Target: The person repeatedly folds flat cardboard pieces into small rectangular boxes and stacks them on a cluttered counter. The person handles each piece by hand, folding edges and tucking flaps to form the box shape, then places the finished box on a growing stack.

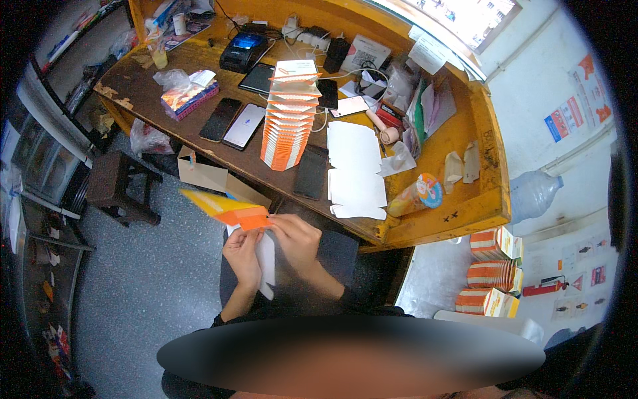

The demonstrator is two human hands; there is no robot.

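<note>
Over my lap, just off the desk's front edge, I hold a printed paperboard box blank (240, 214), orange and yellow with white flaps hanging down. My left hand (242, 258) pinches its lower edge between thumb and fingers. My right hand (296, 241) grips the same piece at its right end, fingers bent. A tall stack of orange and white folded boxes (287, 126) stands on the desk beyond my hands. To its right lies a pile of flat blanks (355, 169), white side up.
The brown desk (219, 149) also bears several phones, a card terminal (244, 52), a tissue box (189, 100) and a patterned cup (419, 193). A dark stool (123, 186) stands at left. More stacked boxes (490, 274) sit on the right, below a water bottle (533, 194).
</note>
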